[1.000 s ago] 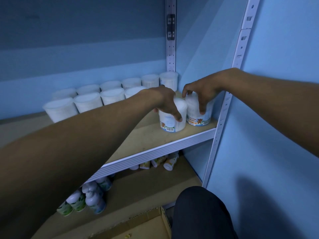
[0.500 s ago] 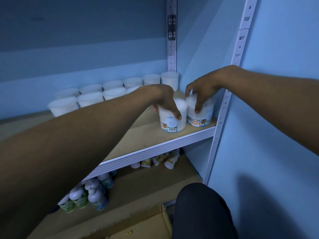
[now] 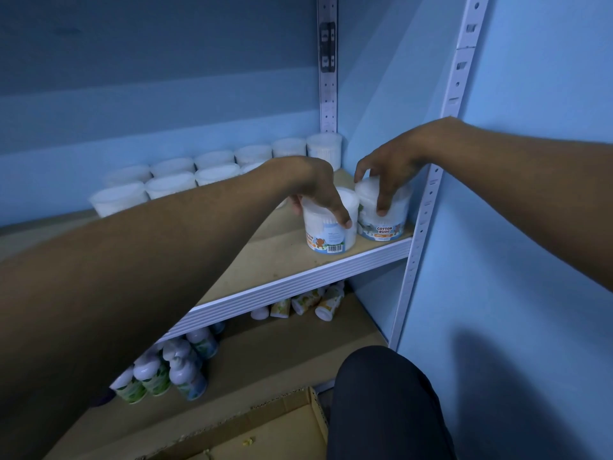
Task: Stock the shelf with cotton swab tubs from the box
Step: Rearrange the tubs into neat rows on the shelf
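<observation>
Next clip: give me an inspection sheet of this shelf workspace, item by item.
Surface: wooden shelf, upper level, white front edge.
Job's things: two labelled tubs, left tub and right tub, upright near the front; white tub rows behind; box on the floor.
Clutter: bottles on the lower shelf, some lying down.
Grippers: left hand grips the left tub; right hand grips the right tub.
Cables: nothing seen.
Surroundings: blue walls, slotted uprights.

Below you, pump bottles (image 3: 180, 370) are standing on the lower board; small bottles (image 3: 306, 302) are lying toppled behind them.
</observation>
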{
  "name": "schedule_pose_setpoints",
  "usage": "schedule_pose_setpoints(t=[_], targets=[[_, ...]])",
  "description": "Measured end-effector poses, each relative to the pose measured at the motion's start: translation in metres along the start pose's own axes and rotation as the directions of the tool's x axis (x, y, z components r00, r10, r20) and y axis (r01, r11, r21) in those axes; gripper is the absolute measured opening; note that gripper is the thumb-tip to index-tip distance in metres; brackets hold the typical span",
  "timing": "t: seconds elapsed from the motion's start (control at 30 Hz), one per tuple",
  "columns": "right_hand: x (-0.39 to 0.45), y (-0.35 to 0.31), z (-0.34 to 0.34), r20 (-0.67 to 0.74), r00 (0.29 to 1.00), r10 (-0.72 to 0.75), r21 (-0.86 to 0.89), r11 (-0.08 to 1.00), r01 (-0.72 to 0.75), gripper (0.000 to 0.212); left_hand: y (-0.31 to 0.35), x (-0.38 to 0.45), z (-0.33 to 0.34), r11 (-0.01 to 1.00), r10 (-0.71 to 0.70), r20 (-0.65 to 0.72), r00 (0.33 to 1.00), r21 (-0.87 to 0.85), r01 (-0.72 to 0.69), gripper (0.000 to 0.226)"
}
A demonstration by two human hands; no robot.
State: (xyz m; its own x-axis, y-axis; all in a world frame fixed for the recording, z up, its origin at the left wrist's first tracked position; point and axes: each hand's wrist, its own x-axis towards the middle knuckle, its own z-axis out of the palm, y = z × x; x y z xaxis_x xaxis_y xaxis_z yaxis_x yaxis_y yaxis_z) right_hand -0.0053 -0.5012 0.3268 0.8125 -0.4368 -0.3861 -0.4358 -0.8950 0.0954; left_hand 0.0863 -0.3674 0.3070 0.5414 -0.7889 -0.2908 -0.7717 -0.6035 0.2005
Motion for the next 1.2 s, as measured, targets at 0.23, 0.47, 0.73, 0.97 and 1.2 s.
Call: schedule_pose_setpoints(t=[0.23, 0.47, 0.73, 0.97, 1.2], targets=[[-0.0022, 0.0027, -0.0016, 0.045, 0.999, -0.007, 0.019, 1.000, 0.006, 0.092, 0.0010, 0.0014, 0.0004, 1.000, -0.017, -0.003, 1.000, -0.019, 0.017, 0.098], [-0.0008, 0.0025, -0.0015, 0.032, 0.999, 0.010, 0.039, 0.999, -0.011, 0.086, 0.0039, -0.0011, -0.0002, 1.000, -0.021, 0.007, 1.000, -0.020, 0.021, 0.090], [-0.0014, 0.0019, 0.0000, 0.034, 0.999, -0.007, 0.044, 0.999, 0.006, 0.079, 0.0099, -0.0054, -0.0005, 0.995, -0.084, 0.018, 0.996, 0.052, 0.083, 0.104], [-0.0023, 0.0041, -0.0010, 0.033, 0.999, -0.011, 0.067, 0.998, 0.008, 0.078, 0.0042, -0.0047, -0.0073, 0.999, -0.002, 0.131, 0.991, -0.039, 0.007, 0.096], [-0.0019, 0.0029, 0.0003, 0.024, 1.000, -0.014, 0.054, 0.998, 0.013, 0.079, 0.0087, -0.0022, -0.0033, 0.997, -0.068, 0.080, 0.994, 0.044, 0.065, 0.099]])
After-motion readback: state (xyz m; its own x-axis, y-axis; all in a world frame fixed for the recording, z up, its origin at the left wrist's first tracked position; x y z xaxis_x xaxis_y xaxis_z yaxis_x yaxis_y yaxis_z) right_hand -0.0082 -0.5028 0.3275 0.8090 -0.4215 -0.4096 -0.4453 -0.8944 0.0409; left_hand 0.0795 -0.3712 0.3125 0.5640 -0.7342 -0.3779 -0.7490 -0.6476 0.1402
